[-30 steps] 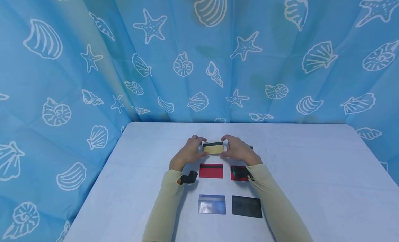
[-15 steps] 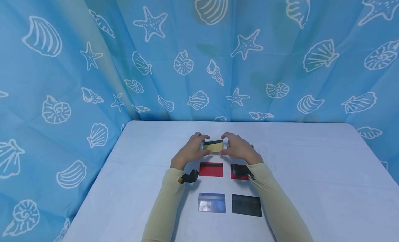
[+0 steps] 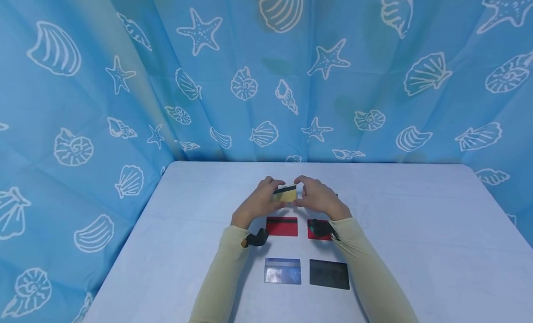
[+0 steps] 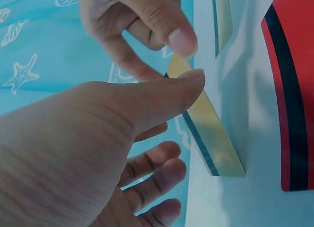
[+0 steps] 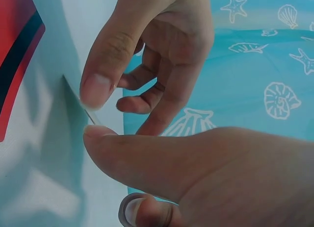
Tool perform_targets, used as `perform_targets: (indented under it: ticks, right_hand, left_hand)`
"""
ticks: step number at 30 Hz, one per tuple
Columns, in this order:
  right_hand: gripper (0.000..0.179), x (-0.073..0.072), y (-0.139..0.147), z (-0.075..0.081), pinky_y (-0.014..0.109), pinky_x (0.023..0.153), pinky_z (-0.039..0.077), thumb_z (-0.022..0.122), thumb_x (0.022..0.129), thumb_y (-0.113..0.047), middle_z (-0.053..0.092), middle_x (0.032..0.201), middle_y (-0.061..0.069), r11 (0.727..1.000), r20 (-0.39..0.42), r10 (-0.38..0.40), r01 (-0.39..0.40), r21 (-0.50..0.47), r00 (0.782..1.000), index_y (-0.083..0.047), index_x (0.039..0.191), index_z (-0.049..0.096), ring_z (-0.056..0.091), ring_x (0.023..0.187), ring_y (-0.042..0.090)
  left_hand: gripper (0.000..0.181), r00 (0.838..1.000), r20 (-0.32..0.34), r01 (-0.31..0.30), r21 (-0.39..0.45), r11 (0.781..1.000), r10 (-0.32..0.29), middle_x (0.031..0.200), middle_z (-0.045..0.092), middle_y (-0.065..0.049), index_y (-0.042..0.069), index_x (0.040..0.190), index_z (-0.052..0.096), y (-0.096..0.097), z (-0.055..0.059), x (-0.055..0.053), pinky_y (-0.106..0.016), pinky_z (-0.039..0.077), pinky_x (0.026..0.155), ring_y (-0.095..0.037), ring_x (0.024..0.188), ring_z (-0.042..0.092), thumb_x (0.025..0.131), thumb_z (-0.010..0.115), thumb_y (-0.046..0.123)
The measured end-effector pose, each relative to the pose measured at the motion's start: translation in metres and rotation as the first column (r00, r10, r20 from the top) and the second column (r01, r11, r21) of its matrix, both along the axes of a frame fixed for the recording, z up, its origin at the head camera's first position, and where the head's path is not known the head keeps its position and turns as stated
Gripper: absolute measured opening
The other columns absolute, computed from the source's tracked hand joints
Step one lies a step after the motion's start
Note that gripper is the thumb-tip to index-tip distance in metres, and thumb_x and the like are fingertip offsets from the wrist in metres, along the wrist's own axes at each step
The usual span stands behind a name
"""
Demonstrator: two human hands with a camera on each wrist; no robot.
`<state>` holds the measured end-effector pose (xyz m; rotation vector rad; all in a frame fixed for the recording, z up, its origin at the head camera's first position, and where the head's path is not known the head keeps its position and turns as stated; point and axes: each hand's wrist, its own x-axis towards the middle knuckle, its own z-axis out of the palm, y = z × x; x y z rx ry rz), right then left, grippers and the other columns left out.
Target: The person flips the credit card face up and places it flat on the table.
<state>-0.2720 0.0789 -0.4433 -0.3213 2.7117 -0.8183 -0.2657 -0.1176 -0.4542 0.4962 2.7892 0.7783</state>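
Observation:
A yellow bank card [image 3: 284, 196] with a black magnetic stripe is held up, tilted, above the far part of the white table. My left hand [image 3: 261, 199] grips it by its long edges; in the left wrist view the thumb [image 4: 189, 85] lies across its edge. At the card's other end, my right hand [image 3: 319, 199] pinches it with thumb and finger at the corners. The right wrist view shows the card [image 5: 73, 89] nearly edge-on, both thumbs close together along it. A second pale card [image 4: 223, 23] with a dark stripe lies on the table, mostly hidden behind my right hand in the head view.
Closer to me lie a red striped card [image 3: 281, 228] and another red card [image 3: 318, 238], partly covered by the right wrist camera. Nearest are a blue-silver card [image 3: 282, 271] and a black card [image 3: 329, 274]. A blue seashell curtain [image 3: 266, 73] hangs behind the table.
My left hand has slid right along the yellow card toward the right hand, and the card has tilted, its right end higher. The other cards have stayed in place.

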Motion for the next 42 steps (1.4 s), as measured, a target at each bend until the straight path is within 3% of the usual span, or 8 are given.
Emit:
perform_targets:
  ticks: [22,42]
  right_hand:
    - [0.068,0.012,-0.006,0.013,0.025,0.06,0.051,0.083,0.087,-0.028,0.065,0.093,0.008,0.999,-0.07,0.003,-0.001,0.032,0.998,-0.014,0.146,0.053,0.058,0.075,0.02]
    - [0.075,0.014,-0.006,0.017,0.026,0.059,0.05,0.085,0.085,-0.031,0.065,0.093,0.008,1.0,-0.07,0.024,-0.022,0.022,0.997,-0.013,0.149,0.05,0.059,0.076,0.02]
  left_hand:
    - [0.071,0.999,-0.031,0.021,0.012,1.0,-0.021,0.14,0.052,-0.011,0.016,0.152,0.047,0.004,-0.001,0.002,-0.048,0.052,0.109,-0.025,0.132,0.05,0.091,0.078,0.035]
    - [0.068,0.998,-0.044,0.048,0.026,0.999,-0.047,0.139,0.053,-0.01,0.015,0.15,0.049,0.007,0.004,0.004,-0.046,0.053,0.108,-0.025,0.133,0.051,0.092,0.079,0.032]
